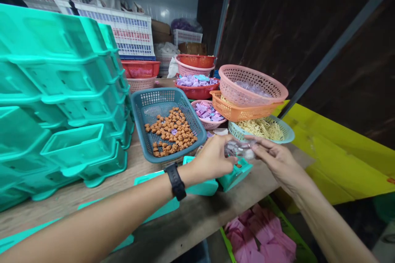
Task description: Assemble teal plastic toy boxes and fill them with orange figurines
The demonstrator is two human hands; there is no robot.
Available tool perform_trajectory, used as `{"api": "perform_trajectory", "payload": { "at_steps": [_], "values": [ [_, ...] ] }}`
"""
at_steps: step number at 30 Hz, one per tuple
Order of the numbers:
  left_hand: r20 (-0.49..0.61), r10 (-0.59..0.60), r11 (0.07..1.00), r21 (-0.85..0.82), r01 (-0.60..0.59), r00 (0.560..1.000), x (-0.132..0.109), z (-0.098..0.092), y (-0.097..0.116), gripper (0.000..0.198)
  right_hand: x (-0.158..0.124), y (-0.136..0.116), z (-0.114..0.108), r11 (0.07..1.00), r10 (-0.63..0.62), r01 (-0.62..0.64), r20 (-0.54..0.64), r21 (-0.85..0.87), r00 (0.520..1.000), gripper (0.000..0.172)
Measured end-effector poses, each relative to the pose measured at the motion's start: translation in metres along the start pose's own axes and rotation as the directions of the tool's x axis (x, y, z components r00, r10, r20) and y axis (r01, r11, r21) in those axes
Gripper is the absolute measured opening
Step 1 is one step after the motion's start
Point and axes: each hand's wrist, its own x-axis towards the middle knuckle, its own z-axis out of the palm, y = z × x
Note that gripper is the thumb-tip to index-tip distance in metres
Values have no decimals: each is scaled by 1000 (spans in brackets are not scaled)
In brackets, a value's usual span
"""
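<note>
My left hand and my right hand are both closed on a small clear plastic bag, stretched between them. Whitish bits show through its film, too blurred to name. Just below sits a small teal plastic bin with a brown piece at its rim, partly hidden by my left hand. Under my left wrist, which wears a black watch, lie more teal plastic pieces. Beyond that wrist, a blue-grey basket holds many small brown star-like pieces.
Stacked teal bins rise on the left. Behind my hands stand a basket of purple packets, a pale basket of yellowish strips and a tilted pink basket. Below the table edge is a green crate of pink pieces.
</note>
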Motion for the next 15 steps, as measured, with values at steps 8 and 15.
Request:
{"api": "perform_trajectory", "payload": {
  "at_steps": [8,15],
  "values": [
    [168,60,886,445,-130,984,-4,8,0,36,5,17,-3,977,-148,123,-141,-172,979,65],
    [247,-70,845,530,-74,967,21,-9,5,33,40,28,-30,796,-257,234,38,-559,966,43]
  ]
}}
